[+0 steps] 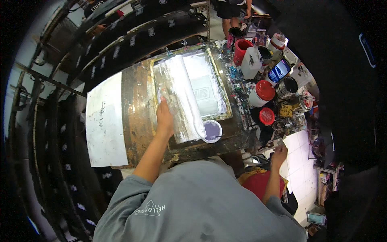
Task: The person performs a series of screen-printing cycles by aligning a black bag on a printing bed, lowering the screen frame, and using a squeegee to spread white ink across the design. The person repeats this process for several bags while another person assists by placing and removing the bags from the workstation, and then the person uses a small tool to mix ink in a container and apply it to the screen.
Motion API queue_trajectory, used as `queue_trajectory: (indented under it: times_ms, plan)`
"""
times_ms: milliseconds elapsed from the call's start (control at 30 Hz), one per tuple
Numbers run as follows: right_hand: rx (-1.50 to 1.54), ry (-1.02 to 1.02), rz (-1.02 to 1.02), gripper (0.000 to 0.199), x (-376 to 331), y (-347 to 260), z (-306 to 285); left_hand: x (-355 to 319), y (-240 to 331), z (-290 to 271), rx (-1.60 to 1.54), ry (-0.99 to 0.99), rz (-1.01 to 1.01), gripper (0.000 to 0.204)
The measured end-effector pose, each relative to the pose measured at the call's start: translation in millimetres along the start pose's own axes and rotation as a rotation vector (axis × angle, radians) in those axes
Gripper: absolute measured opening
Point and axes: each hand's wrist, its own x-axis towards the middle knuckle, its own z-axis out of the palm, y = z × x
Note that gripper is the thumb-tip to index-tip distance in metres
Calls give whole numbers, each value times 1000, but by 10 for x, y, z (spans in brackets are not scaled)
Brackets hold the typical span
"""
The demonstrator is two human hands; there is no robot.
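Note:
My left hand (164, 119) is closed on the wooden side of a wide squeegee (174, 108). White ink coats the squeegee's long right edge. It lies slantwise over the left part of a screen-printing frame (228, 105), whose mesh carries white ink and a faint lettered stencil. At the squeegee's near end stands a white tub (213, 131) with pale purple-looking contents. Off the table's right side, my right hand (279, 154) is closed, with a small flat piece showing at its fingertips; its kind cannot be made out.
A white board (105, 121) lies on the table's left. Crowded at the right are a red-lidded tub (262, 93), a white jug (251, 63), a red bucket (242, 51), a phone (279, 71) and several cans. Racks with black printed fabric (133, 40) line the left and back. Another person (230, 16) stands behind.

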Motion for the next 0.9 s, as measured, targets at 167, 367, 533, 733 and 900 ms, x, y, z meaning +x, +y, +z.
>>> queue_trajectory:
  times_ms: [167,367,533,733,900]
  plan:
    - [250,-222,-476,20,519,-2385,-242,164,-195,-45,135,117,127,70]
    - [576,-430,-681,22,642,-3768,-47,230,-188,88,185,54,223,59]
    - [396,-377,-1038,24,557,-3885,144,276,-217,164,205,78,345,48]
    - [219,-295,-1157,28,505,-3816,140,301,-280,193,180,82,350,47]
    - [216,-272,-1198,26,457,-3748,211,232,-208,217,265,76,344,49]
